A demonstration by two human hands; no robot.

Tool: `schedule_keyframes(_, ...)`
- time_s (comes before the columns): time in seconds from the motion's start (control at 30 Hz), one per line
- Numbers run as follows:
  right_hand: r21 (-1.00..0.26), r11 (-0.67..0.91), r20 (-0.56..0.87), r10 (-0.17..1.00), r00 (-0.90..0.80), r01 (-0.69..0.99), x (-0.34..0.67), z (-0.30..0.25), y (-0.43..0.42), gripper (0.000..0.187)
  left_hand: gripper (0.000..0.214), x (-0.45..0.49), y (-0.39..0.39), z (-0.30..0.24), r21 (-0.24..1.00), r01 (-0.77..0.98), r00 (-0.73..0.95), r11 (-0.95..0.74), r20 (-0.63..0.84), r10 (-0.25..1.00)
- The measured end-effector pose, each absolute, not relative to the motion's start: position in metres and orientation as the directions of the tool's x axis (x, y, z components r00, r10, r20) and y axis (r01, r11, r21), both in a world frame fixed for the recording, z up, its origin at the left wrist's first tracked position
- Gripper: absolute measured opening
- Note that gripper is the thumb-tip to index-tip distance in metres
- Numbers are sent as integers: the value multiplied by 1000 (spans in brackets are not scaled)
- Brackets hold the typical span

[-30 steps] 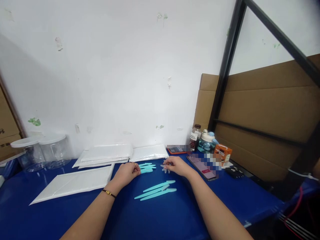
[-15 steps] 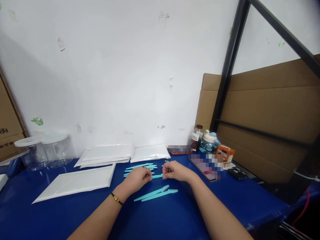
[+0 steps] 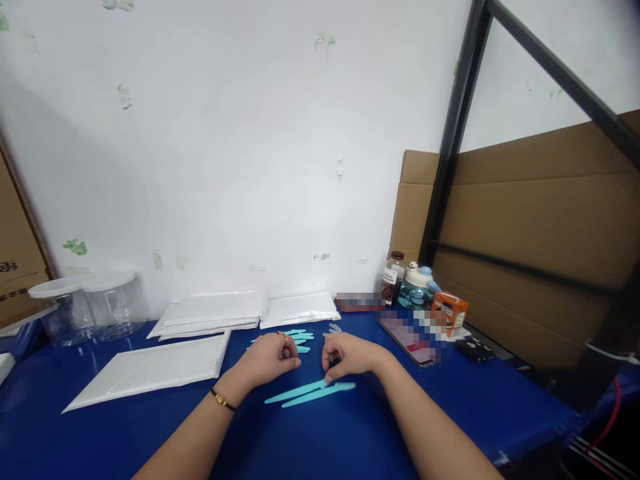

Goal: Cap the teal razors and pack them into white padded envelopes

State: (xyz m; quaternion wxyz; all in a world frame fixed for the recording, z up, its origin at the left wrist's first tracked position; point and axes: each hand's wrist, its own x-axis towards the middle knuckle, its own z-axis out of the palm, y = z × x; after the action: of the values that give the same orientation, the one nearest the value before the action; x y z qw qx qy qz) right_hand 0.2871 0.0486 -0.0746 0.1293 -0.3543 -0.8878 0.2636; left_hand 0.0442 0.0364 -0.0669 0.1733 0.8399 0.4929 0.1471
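Right hand (image 3: 346, 353) is low over the tabletop (image 3: 300, 447), fingers curled, thumb tip at the right end of the farther stick (image 3: 295, 392), seemingly touching; can't tell if the pinch is closed on it. The nearer stick (image 3: 315, 397) lies just beside it on the near side, roughly parallel, both turquoise, slanting up to the right; no hand on that one. Left hand (image 3: 273, 353) is half open, palm down, fingers loosely bent, gap between thumb and forefinger, no object visible in the grip. It hangs at the left of the turquoise pile (image 3: 303, 337) and hides part of it; contact can't be told. Small clear pieces (image 3: 334, 328) sit just beyond the right hand, white packets (image 3: 150, 370) off to the left, phone (image 3: 407, 339) off to the right. For a good pick-up, I'd say take just the farther stick, thumb and forefinger across its end, since the nearer one is close enough to get nudged or dragged along. Thin and flat, so it probably slips if pinched by the very tip; tilting that end up a little should let a finger get under. Light squeeze should do. Left hand best kept loose and clear, so the pile isn't knocked.
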Motion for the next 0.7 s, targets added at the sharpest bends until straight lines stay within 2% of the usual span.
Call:
schedule_keyframes(0.13, -514, 642, 30, 676, -737, 569, 281, -77, 47, 18, 30, 55, 29, -71, 490, 719, 579, -493, -29, 815)
schedule_keyframes(0.3, -481, 665, 48, 670, -741, 571, 277, -78, 46, 23, 18, 56, 30, -78, 495, 750, 551, -438, -103, 828)
schedule_keyframes(0.4, -479, 647, 44, 692, -720, 593, 274, -77, 44, 15, 14, 58, 34, -77, 485, 758, 521, -436, -49, 852)
schedule_keyframes(0.53, -552, 554, 95, 784, -613, 624, 280, -75, 49, 9, 16, 52, 42, -72, 520, 742, 470, -422, 45, 882)
schedule_keyframes(0.7, -549, 426, 188, 901, -390, 719, 300, -81, 64, 7, 14, 28, 53, -68, 414, 843, 315, -344, 137, 939)
